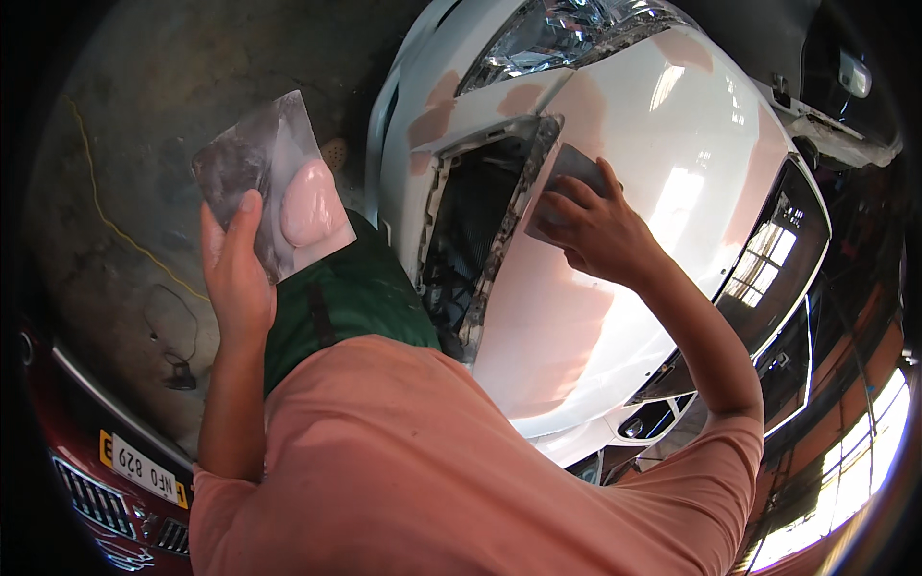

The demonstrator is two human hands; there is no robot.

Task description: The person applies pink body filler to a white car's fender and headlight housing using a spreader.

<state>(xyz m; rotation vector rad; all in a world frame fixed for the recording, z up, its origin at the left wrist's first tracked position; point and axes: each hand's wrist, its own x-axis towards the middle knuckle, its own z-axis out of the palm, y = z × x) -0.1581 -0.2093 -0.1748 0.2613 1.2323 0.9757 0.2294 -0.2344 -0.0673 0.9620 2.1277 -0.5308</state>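
Gripping a flat, clear-edged mixing board [235,173] from its near edge, the left hand [235,274] has its thumb on the top face and its other fingers mostly hidden beneath; a smooth, rounded mound of pink body filler [309,204] sits toward the board's right side, beside a dark, smeared area. The board is held up over the floor, just beside the person's green shorts [355,293] and well apart from the white car [672,125]. Fingers spread and bent, the right hand [595,221] has hold of a dark grey flat spreader [567,187], which lies against the hood near its front edge, by the open grille cavity [471,226]. Broad, matte pink patches [552,331] mark the hood along that edge and farther back toward the windshield [768,254], while the white paint between them is glossy and throws back bright light. Above the cavity is a clear headlight [562,38]. The concrete floor [125,125] is grey and stained, crossed by a yellow cord [106,211]; a dark red vehicle [58,413] stands at the lower left, and strong daylight enters through a window [855,480] at the lower right
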